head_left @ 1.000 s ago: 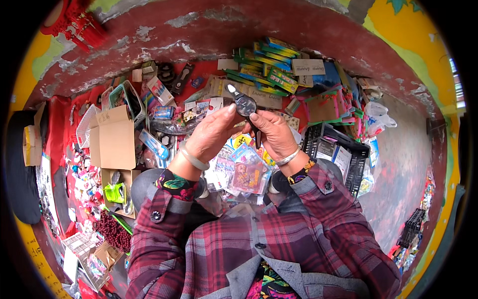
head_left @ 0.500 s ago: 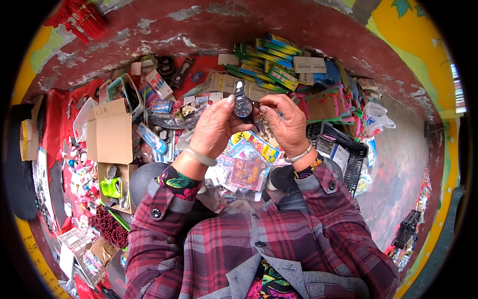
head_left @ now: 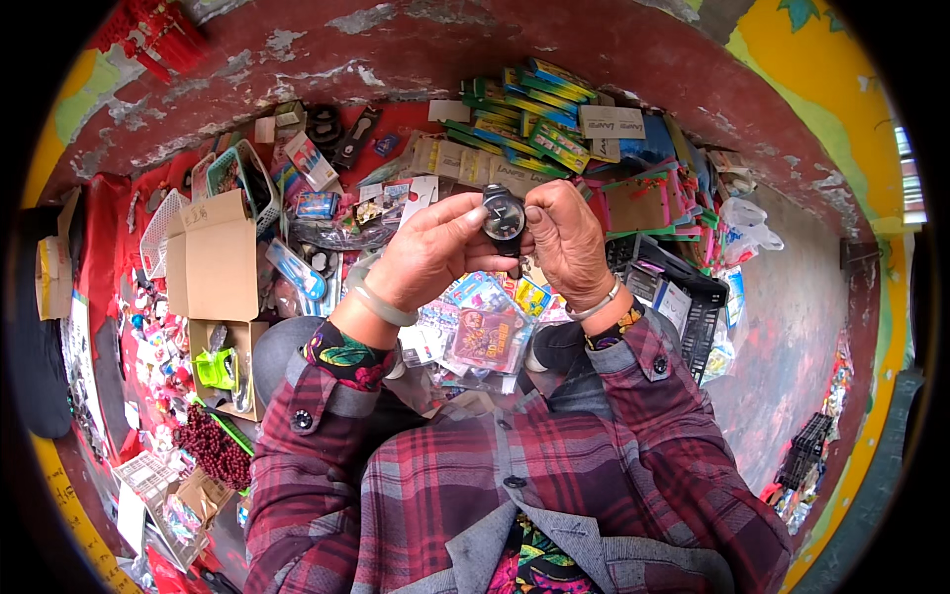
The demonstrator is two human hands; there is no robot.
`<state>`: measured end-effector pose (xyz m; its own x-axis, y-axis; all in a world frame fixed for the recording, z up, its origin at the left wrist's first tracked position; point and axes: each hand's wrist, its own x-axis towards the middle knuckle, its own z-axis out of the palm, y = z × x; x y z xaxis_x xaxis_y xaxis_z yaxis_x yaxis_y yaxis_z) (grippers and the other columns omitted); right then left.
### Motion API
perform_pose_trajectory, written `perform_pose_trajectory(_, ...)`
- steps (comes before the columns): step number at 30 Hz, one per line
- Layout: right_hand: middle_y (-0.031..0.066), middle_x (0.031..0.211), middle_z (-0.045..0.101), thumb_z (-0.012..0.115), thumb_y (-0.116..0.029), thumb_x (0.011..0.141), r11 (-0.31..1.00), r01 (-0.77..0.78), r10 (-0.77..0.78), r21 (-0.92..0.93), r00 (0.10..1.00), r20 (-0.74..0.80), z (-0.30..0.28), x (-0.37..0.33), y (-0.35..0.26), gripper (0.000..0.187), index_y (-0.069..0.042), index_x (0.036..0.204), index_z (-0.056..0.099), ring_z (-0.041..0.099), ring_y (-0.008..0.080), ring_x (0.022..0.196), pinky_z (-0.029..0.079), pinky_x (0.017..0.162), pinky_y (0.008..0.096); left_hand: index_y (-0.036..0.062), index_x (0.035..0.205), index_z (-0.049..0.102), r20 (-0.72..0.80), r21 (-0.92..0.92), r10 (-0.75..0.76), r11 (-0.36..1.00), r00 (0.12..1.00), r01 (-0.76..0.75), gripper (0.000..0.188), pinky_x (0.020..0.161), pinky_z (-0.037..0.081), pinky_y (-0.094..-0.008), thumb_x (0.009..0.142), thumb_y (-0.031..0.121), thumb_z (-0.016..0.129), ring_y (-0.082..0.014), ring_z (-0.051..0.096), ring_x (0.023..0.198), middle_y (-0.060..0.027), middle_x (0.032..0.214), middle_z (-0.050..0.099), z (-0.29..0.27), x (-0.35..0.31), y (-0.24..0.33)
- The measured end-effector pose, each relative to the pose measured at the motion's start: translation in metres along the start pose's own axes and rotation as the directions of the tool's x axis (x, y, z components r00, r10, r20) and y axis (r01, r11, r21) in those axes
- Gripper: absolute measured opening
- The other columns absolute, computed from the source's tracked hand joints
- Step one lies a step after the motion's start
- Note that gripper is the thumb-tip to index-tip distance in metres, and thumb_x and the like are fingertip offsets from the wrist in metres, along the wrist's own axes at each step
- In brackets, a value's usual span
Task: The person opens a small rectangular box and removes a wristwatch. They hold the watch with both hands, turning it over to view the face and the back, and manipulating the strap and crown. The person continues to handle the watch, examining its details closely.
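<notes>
A black wristwatch [head_left: 505,220] with a round dark face is held up in front of me between both hands. My left hand [head_left: 424,247] grips it from the left, thumb on the edge of the case and fingers behind. On the other side, my right hand [head_left: 568,241] is closed with thumb and forefinger pinching at the watch's right edge; the exact spot is partly hidden by the fingers. Beneath the hands lies a pile of colourful flat packets [head_left: 490,337] in clear plastic, close to my knees.
An open cardboard box [head_left: 210,257] and a green basket [head_left: 236,173] stand to the left, near dark red beads [head_left: 213,447]. Flat yellow-green boxes [head_left: 539,109] are stacked at the back by the wall. A black crate [head_left: 705,297] sits to the right.
Both hands have shifted slightly, and the watch has moved a little right and down. Its strap is tilted differently, and my right fingers have closed in against its edge.
</notes>
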<state>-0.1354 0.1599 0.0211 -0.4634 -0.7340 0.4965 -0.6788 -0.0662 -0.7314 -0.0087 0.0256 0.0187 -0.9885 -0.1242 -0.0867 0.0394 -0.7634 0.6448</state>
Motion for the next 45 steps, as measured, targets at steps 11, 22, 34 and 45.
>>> perform_pose_trajectory(11,0.0126,0.073,0.048,0.049,-0.016,0.091,0.981,-0.159,0.161,0.115,0.987,-0.009,-0.001,-0.007,-0.009,0.017,-0.002,0.081,0.048,0.048,0.029,0.067,0.039,0.061,0.0344,-0.0022,0.122,0.046,0.035,0.091,-0.018,0.996,0.999,0.015,0.033,0.079,0.055,-0.0352,0.094,0.015,0.047,-0.0239,0.061,0.093,-0.0121,0.109,0.057,-0.006,0.003,-0.006)
perform_pose_trajectory(22,0.007,0.061,0.049,0.052,-0.025,0.092,0.931,-0.259,0.253,0.256,0.966,0.058,-0.002,-0.009,-0.005,0.031,-0.002,0.071,0.051,0.048,0.0167,0.054,0.038,0.051,0.0289,-0.002,0.123,0.046,0.027,0.111,-0.082,0.991,0.996,0.078,0.034,0.078,0.055,-0.0357,0.093,0.015,0.047,-0.0244,0.062,0.093,-0.0125,0.109,0.058,-0.009,0.002,-0.005)
perform_pose_trajectory(34,0.011,0.083,0.053,0.051,-0.014,0.09,0.998,-0.016,0.019,0.062,0.999,-0.043,0.0,-0.004,0.002,0.01,-0.004,0.091,0.051,0.053,0.0272,0.075,0.042,0.067,0.0332,-0.0015,0.121,0.046,-0.022,-0.029,-0.041,0.999,0.999,0.041,0.032,0.08,0.054,-0.0419,0.092,0.014,0.048,-0.0289,0.061,0.095,-0.0144,0.109,0.059,-0.006,0.0,-0.001)
perform_pose_trajectory(45,0.0124,0.072,0.05,0.049,-0.016,0.09,0.997,-0.078,0.08,0.029,0.993,-0.083,0.003,-0.007,-0.004,0.018,-0.002,0.08,0.049,0.048,0.0302,0.067,0.039,0.061,0.0376,-0.0017,0.12,0.046,0.023,-0.018,-0.065,0.998,0.998,0.066,0.03,0.082,0.053,-0.0406,0.095,0.014,0.043,-0.0249,0.061,0.094,-0.013,0.108,0.058,-0.003,0.002,-0.005)
